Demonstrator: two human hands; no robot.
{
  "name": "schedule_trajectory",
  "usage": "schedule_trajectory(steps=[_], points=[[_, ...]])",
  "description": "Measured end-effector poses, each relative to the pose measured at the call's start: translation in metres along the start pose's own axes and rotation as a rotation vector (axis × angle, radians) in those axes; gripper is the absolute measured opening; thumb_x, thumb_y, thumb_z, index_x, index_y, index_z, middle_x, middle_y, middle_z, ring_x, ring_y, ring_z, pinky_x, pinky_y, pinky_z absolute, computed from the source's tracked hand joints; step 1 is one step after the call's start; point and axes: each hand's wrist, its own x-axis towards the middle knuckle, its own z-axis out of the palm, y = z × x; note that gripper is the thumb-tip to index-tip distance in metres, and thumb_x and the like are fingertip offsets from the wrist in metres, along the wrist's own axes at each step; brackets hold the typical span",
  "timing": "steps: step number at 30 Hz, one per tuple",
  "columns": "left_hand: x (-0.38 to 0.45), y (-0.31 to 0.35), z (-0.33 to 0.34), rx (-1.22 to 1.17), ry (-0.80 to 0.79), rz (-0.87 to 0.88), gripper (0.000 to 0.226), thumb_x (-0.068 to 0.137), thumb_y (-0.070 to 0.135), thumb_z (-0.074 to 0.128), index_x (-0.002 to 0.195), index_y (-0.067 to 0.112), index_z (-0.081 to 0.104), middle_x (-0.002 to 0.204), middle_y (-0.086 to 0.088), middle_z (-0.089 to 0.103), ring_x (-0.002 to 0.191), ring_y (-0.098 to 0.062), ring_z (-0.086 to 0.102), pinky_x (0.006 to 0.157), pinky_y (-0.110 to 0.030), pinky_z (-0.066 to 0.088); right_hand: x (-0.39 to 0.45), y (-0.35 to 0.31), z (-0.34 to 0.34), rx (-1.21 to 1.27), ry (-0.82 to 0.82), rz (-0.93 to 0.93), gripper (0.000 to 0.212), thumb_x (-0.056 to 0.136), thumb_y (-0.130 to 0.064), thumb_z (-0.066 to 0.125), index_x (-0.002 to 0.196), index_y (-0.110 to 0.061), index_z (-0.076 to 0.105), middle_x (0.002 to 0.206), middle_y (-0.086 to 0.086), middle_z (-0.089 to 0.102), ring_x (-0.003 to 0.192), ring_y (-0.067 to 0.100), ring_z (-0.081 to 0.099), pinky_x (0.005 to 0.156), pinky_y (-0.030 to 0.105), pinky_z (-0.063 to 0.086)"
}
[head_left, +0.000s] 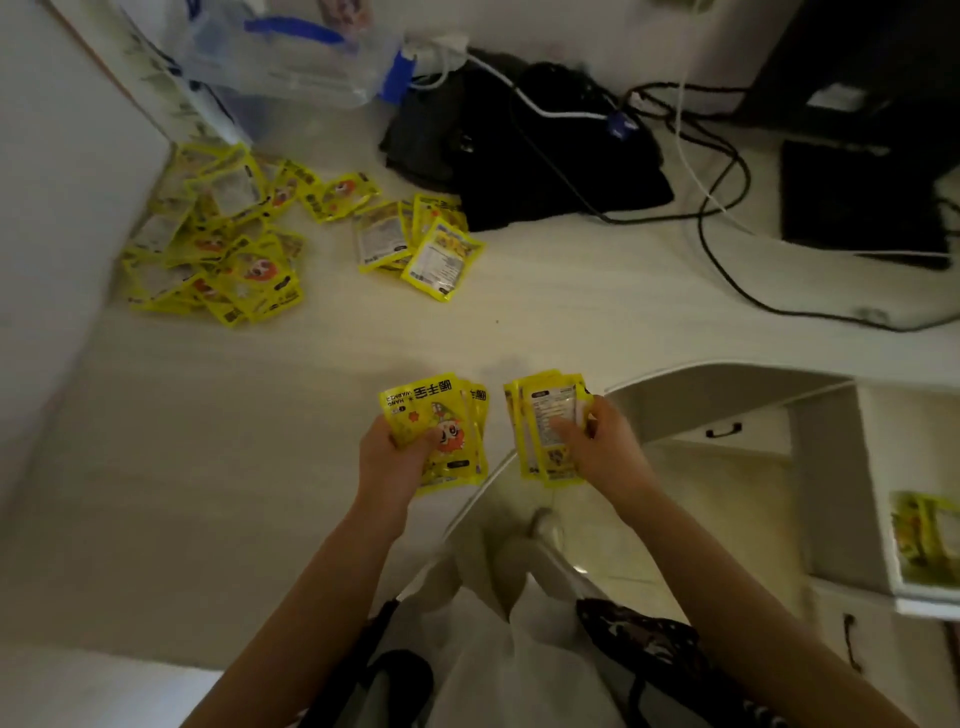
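I am gripping a fanned stack of glossy yellow packets, cartoon fronts up (441, 415), in my left hand (397, 457), with fingers curled under and thumb pressing on top. I am gripping a second stack of yellow packets, printed backs up (545, 410), in my right hand (605, 449), thumb lying across the top one. Both stacks are hovering side by side, not touching, over the near curved edge of the white wooden desk (260, 415).

Further back, a small heap of yellow packets (415, 239) is lying mid-desk. A bigger loose pile of yellow packets (218, 239) is sitting far left by the wall. Behind these, a black fabric bundle (545, 171) is lying under black cables (727, 249), near a clear plastic box with a blue handle (291, 57). A few yellow packets at the right edge (922, 540) are lying on a white ledge.
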Motion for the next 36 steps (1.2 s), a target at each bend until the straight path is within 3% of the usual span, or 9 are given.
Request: schedule_trajectory(steps=[3, 8, 12, 16, 19, 22, 27, 32, 36], points=[[-0.008, -0.001, 0.017, 0.057, -0.077, 0.004, 0.025, 0.079, 0.006, 0.072, 0.102, 0.013, 0.065, 0.095, -0.006, 0.071, 0.085, -0.022, 0.07, 0.066, -0.031, 0.056, -0.02, 0.021, -0.018, 0.064, 0.1, 0.046, 0.022, 0.088, -0.022, 0.063, 0.102, -0.005, 0.059, 0.097, 0.012, 0.07, 0.088, 0.025, 0.068, 0.078, 0.043, 0.057], [-0.031, -0.007, 0.058, 0.145, -0.248, 0.05, 0.022, 0.08, 0.003, 0.071, 0.095, 0.018, 0.065, 0.089, -0.001, 0.071, 0.078, -0.017, 0.069, 0.064, -0.028, 0.056, -0.055, 0.058, -0.049, 0.204, 0.203, 0.119, 0.016, 0.09, -0.019, 0.06, 0.105, -0.012, 0.06, 0.098, 0.005, 0.069, 0.084, 0.017, 0.067, 0.068, 0.028, 0.055], [-0.056, -0.02, 0.098, 0.247, -0.365, 0.079, 0.02, 0.08, 0.005, 0.072, 0.089, 0.022, 0.064, 0.084, 0.004, 0.071, 0.074, -0.012, 0.067, 0.065, -0.026, 0.052, -0.088, 0.099, -0.079, 0.289, 0.322, 0.175, 0.016, 0.09, -0.018, 0.061, 0.105, -0.014, 0.06, 0.097, 0.004, 0.069, 0.086, 0.019, 0.068, 0.074, 0.034, 0.057], [-0.091, -0.039, 0.141, 0.335, -0.483, 0.081, 0.02, 0.079, 0.01, 0.074, 0.092, 0.022, 0.064, 0.09, 0.002, 0.072, 0.081, -0.015, 0.069, 0.072, -0.031, 0.054, -0.126, 0.144, -0.111, 0.439, 0.407, 0.22, 0.007, 0.091, -0.015, 0.06, 0.098, -0.018, 0.058, 0.09, 0.0, 0.068, 0.08, 0.014, 0.068, 0.063, 0.027, 0.055], [-0.127, -0.056, 0.173, 0.38, -0.547, 0.079, 0.021, 0.08, 0.013, 0.074, 0.093, 0.024, 0.061, 0.092, 0.004, 0.071, 0.082, -0.013, 0.068, 0.068, -0.029, 0.053, -0.157, 0.18, -0.135, 0.532, 0.472, 0.246, 0.006, 0.091, -0.016, 0.06, 0.091, -0.022, 0.058, 0.092, 0.003, 0.07, 0.083, 0.018, 0.069, 0.071, 0.037, 0.059], [-0.169, -0.078, 0.203, 0.399, -0.578, 0.08, 0.023, 0.08, 0.012, 0.074, 0.098, 0.019, 0.063, 0.092, 0.003, 0.071, 0.082, -0.013, 0.068, 0.066, -0.027, 0.052, -0.191, 0.22, -0.16, 0.625, 0.515, 0.27, 0.005, 0.092, -0.016, 0.059, 0.094, -0.021, 0.057, 0.097, 0.007, 0.069, 0.086, 0.022, 0.069, 0.072, 0.037, 0.059], [-0.236, -0.119, 0.251, 0.404, -0.675, 0.047, 0.022, 0.08, 0.008, 0.073, 0.096, 0.019, 0.064, 0.095, -0.004, 0.073, 0.085, -0.02, 0.07, 0.075, -0.034, 0.055, -0.239, 0.279, -0.208, 0.711, 0.576, 0.311, 0.014, 0.092, -0.015, 0.058, 0.106, -0.013, 0.057, 0.093, 0.004, 0.068, 0.079, 0.019, 0.068, 0.066, 0.03, 0.058], [-0.288, -0.141, 0.305, 0.432, -0.739, 0.094, 0.021, 0.08, 0.007, 0.073, 0.091, 0.021, 0.062, 0.092, 0.001, 0.072, 0.081, -0.013, 0.069, 0.068, -0.027, 0.053, -0.264, 0.325, -0.252, 0.736, 0.642, 0.318, 0.008, 0.092, -0.016, 0.058, 0.093, -0.024, 0.057, 0.092, 0.001, 0.068, 0.085, 0.021, 0.069, 0.075, 0.037, 0.058], [-0.308, -0.147, 0.345, 0.449, -0.773, 0.09, 0.022, 0.08, 0.006, 0.073, 0.093, 0.021, 0.062, 0.094, -0.001, 0.072, 0.083, -0.016, 0.07, 0.071, -0.03, 0.054, -0.267, 0.35, -0.284, 0.75, 0.682, 0.351, 0.011, 0.092, -0.016, 0.059, 0.103, -0.017, 0.057, 0.096, 0.004, 0.067, 0.089, 0.023, 0.068, 0.077, 0.037, 0.057]])
